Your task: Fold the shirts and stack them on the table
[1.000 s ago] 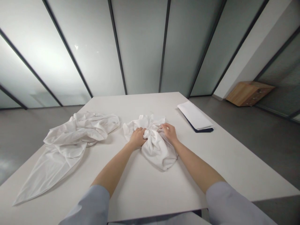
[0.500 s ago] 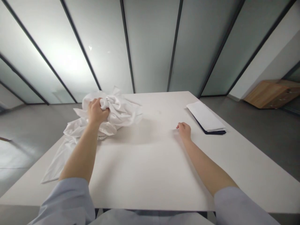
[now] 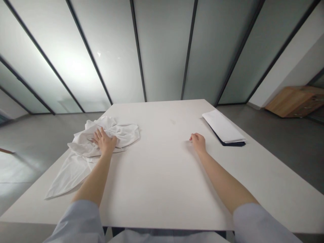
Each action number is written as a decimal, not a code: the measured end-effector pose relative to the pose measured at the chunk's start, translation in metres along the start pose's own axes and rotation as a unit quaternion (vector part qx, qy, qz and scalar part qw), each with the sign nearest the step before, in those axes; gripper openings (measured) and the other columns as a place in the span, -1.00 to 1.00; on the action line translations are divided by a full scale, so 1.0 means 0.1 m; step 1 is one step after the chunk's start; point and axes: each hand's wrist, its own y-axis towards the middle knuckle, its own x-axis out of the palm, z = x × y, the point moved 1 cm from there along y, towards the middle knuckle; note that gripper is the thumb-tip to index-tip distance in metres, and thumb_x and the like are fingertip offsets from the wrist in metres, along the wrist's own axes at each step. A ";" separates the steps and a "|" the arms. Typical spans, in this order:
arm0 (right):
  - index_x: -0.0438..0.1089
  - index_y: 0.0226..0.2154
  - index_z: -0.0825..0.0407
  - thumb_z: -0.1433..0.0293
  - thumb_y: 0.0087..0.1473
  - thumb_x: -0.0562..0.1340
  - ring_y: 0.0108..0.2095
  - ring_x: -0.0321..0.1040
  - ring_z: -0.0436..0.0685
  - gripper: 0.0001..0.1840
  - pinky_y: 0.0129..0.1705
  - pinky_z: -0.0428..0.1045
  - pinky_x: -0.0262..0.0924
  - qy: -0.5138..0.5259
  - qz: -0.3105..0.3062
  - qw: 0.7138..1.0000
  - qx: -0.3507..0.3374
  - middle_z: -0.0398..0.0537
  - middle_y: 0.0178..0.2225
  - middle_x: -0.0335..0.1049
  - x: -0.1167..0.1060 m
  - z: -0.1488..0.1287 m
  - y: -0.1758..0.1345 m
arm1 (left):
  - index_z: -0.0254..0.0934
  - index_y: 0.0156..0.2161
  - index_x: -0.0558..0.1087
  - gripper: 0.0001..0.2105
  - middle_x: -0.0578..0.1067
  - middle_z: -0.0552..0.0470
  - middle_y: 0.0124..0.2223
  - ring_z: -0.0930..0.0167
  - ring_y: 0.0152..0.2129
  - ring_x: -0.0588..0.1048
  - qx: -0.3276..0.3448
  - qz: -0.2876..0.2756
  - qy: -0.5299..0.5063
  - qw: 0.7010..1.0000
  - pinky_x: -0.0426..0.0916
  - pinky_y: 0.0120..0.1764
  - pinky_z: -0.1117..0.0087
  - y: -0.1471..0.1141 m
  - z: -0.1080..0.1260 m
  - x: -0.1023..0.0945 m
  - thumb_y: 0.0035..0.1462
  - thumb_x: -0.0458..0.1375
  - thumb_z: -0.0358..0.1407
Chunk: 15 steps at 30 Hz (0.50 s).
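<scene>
A crumpled white cloth (image 3: 83,141) lies in a heap at the left side of the table, one flat end trailing toward the near left edge. On top of it rests my left hand (image 3: 105,141), open, with the fingers spread over the folds. My right hand (image 3: 198,141) lies on the bare tabletop right of the middle, its fingers curled into a loose fist with nothing visible in them. Beyond it to the right is a folded white cloth (image 3: 222,125), stacked on a folded dark navy piece (image 3: 234,144).
The white table (image 3: 162,189) fills most of the view, its near edge close to my body. Frosted glass panels (image 3: 162,50) with dark frames stand behind it. A wooden cabinet (image 3: 291,101) is at the far right on the grey floor.
My left hand has let go of the bunched white cloth and opened. The cloth, which was lifted, has dropped and flattened onto the table. My right hand stays in place.
</scene>
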 end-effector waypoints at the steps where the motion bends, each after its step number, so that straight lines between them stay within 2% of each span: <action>1: 0.24 -0.73 -0.02 0.29 -0.10 0.07 -0.60 0.13 0.06 -0.73 -0.50 -0.03 -0.04 -0.001 -0.002 1.000 -0.001 -0.18 -0.73 0.19 0.00 0.00 0.00 | -0.42 0.28 0.00 -0.28 0.04 -0.33 0.33 0.06 0.29 -0.04 0.025 0.030 -0.021 0.999 -0.15 0.23 -0.06 -0.03 0.12 -0.02 0.00 0.05 -0.27; 2: 0.24 -0.72 -0.02 0.28 -0.10 0.06 -0.60 0.12 0.06 -0.73 -0.50 -0.03 -0.04 -0.002 -0.002 1.000 -0.001 -0.18 -0.73 0.19 0.00 0.00 0.00 | -0.39 0.27 0.02 -0.31 0.08 -0.29 0.32 0.10 0.28 0.00 0.057 0.041 -0.043 0.997 -0.11 0.24 -0.02 -0.07 0.25 -0.01 0.01 0.04 -0.28; 3: 0.24 -0.72 -0.02 0.28 -0.10 0.06 -0.60 0.11 0.06 -0.73 -0.50 -0.03 -0.04 -0.002 -0.003 1.000 0.001 -0.18 -0.73 0.18 0.00 0.00 0.00 | -0.36 0.24 0.09 -0.37 0.17 -0.25 0.28 0.14 0.24 0.10 0.096 0.026 -0.068 0.993 -0.04 0.22 0.03 -0.12 0.40 0.02 0.02 0.02 -0.29; 4: 0.24 -0.72 -0.02 0.27 -0.11 0.06 -0.60 0.11 0.06 -0.73 -0.50 -0.03 -0.04 -0.003 -0.003 1.000 0.005 -0.18 -0.73 0.18 0.00 0.00 0.00 | -0.34 0.19 0.18 -0.45 0.29 -0.21 0.20 0.17 0.18 0.22 0.141 -0.015 -0.098 0.985 0.05 0.19 0.10 -0.18 0.55 0.08 0.04 0.00 -0.30; 6: 0.24 -0.72 -0.02 0.25 -0.11 0.06 -0.60 0.12 0.06 -0.73 -0.49 -0.03 -0.03 -0.001 -0.002 1.000 0.011 -0.18 -0.73 0.19 0.00 0.00 -0.01 | -0.30 0.04 0.34 -0.60 0.47 -0.13 0.01 0.25 0.00 0.40 0.227 -0.148 -0.152 0.951 0.22 0.09 0.22 -0.35 0.86 0.25 0.08 -0.03 -0.30; 7: 0.24 -0.72 -0.02 0.25 -0.12 0.05 -0.59 0.13 0.06 -0.73 -0.48 -0.03 -0.02 0.002 -0.001 1.000 0.014 -0.18 -0.72 0.19 0.00 0.00 -0.01 | -0.29 0.00 0.38 -0.63 0.50 -0.10 -0.05 0.29 -0.07 0.44 0.255 -0.212 -0.166 0.929 0.28 0.04 0.27 -0.45 0.99 0.35 0.08 -0.02 -0.30; 9: 0.25 -0.70 -0.02 0.24 -0.13 0.05 -0.56 0.16 0.07 -0.74 -0.46 -0.03 0.00 0.015 0.007 1.000 0.016 -0.17 -0.70 0.21 0.01 0.01 -0.01 | -0.30 -0.03 0.41 -0.66 0.50 -0.10 -0.06 0.30 -0.13 0.47 0.280 -0.281 -0.161 0.904 0.32 -0.02 0.28 -0.65 1.19 0.53 0.08 0.01 -0.30; 12: 0.28 -0.63 -0.02 0.24 -0.15 0.07 -0.48 0.23 0.10 -0.79 -0.39 -0.03 0.10 0.042 0.048 0.998 0.008 -0.14 -0.62 0.30 -0.04 0.05 0.05 | -0.28 -0.07 0.46 -0.69 0.49 -0.12 -0.02 0.24 -0.06 0.42 0.303 -0.287 -0.121 0.901 0.28 0.02 0.20 -0.84 1.30 0.69 0.09 0.05 -0.30; 15: 0.34 -0.48 0.01 0.26 -0.13 0.07 -0.36 0.30 0.14 -0.78 -0.23 0.01 0.19 0.024 0.119 0.993 -0.010 -0.07 -0.46 0.40 -0.25 0.11 0.21 | -0.28 -0.08 0.47 -0.71 0.50 -0.11 -0.04 0.25 -0.07 0.43 0.306 -0.290 -0.142 0.895 0.27 0.03 0.21 -0.86 1.27 0.74 0.10 0.06 -0.31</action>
